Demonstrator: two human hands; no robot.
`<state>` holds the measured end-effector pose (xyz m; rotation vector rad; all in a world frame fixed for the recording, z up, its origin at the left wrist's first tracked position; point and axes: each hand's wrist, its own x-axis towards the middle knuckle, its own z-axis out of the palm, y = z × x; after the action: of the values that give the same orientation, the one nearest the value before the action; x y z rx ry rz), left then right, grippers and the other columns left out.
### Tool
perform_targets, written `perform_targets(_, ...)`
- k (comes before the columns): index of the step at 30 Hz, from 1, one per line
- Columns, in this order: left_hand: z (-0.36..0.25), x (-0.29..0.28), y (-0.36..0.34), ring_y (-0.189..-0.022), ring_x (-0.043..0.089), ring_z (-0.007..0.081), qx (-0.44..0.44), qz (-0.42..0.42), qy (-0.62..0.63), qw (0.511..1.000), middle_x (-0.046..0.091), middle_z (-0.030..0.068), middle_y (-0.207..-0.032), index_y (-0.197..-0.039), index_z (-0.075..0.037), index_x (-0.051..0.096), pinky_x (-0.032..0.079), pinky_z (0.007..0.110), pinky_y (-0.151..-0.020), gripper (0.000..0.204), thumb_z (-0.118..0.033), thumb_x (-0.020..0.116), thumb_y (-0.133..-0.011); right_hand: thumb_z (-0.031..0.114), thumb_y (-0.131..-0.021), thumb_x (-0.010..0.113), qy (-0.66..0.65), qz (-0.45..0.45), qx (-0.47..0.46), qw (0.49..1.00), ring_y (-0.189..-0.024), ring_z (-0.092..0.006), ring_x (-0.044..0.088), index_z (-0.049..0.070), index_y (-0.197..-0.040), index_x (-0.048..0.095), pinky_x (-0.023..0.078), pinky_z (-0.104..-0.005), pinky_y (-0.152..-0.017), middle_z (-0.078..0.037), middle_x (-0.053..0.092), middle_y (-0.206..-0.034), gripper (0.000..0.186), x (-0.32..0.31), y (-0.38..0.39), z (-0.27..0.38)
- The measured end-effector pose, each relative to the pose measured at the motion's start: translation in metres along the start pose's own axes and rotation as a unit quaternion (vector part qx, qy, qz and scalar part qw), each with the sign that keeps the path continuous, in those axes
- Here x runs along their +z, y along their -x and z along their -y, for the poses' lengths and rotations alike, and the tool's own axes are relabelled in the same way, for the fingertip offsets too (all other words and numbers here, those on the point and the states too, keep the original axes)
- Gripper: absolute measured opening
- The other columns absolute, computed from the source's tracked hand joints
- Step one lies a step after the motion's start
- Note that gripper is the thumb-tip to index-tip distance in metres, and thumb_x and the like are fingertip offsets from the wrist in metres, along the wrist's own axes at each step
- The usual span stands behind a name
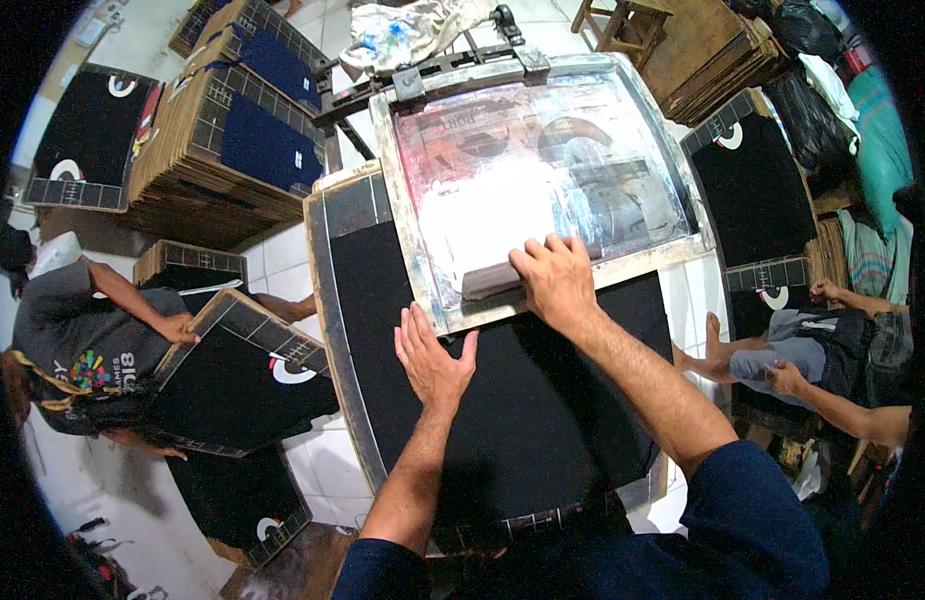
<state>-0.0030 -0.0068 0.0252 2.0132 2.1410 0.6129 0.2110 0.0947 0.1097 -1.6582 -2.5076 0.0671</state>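
Squeegee (500,276) at the near edge of the screen frame (637,262), right hand (559,285) on it

Head view, the only one. Right hand: fingers closed over the squeegee bar toward its right end; thumb out of sight behind hand and bar. Squeegee sits inside the frame, beside the near rail, slightly slanted. Left hand (432,362): empty, fingers extended, thumb spread wide, fingertips at the frame's near-left corner. Black cloth (507,410) laid on the board below, partly under the frame. White ink (482,215) over the left part of the mesh.

Step in hand, my reading: a screen-printing stroke, squeegee at the near end of its travel. Whether starting or finishing, can't tell. A further stroke would call for even pressure along the blade and a steadied frame; lifting the screen would call for the squeegee parked clear first.

Hard to make out: blade edge and its contact with the mesh; any print beneath; whether the frame lies flat on the cloth; whether the left palm rests or hovers. Glare washes out ink detail. At left a co-worker (57,315) holds a cloth-covered board (217,385); another person (862,350), right, is cut by the dark rim.
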Motion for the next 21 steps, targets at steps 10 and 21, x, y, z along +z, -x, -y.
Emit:
perform_targets(10, -0.012, 0.012, -0.016, -0.152, 0.032, 0.0408, -0.141, -0.002, 0.188, 0.972, 0.033, 0.0285, -0.162, -0.164, -0.002, 0.013, 0.021, 0.055, -0.127, 0.133, -0.03, 0.098, -0.066, 0.008, -0.083, 0.068, -0.013, -0.047, -0.02, 0.999, -0.101, -0.0233, 0.065, 0.013, -0.108, 0.066, 0.043, -0.0451, -0.099, -0.003, 0.066, -0.099, 0.026, 0.001, 0.01, -0.005)
perform_targets(21, 0.006, 0.036, 0.003, -0.123, 0.063, 0.0308, -0.032, -0.133, 0.259, 0.956, 0.049, 0.028, -0.152, -0.166, -0.009, 0.017, 0.055, 0.041, -0.1, 0.124, -0.006, 0.094, -0.07, 0.005, -0.085, 0.066, -0.055, -0.078, 0.0, 0.995, -0.097, -0.0256, 0.065, 0.013, -0.103, 0.068, 0.042, -0.0459, -0.096, -0.004, 0.069, -0.094, 0.02, -0.015, -0.013, -0.009)
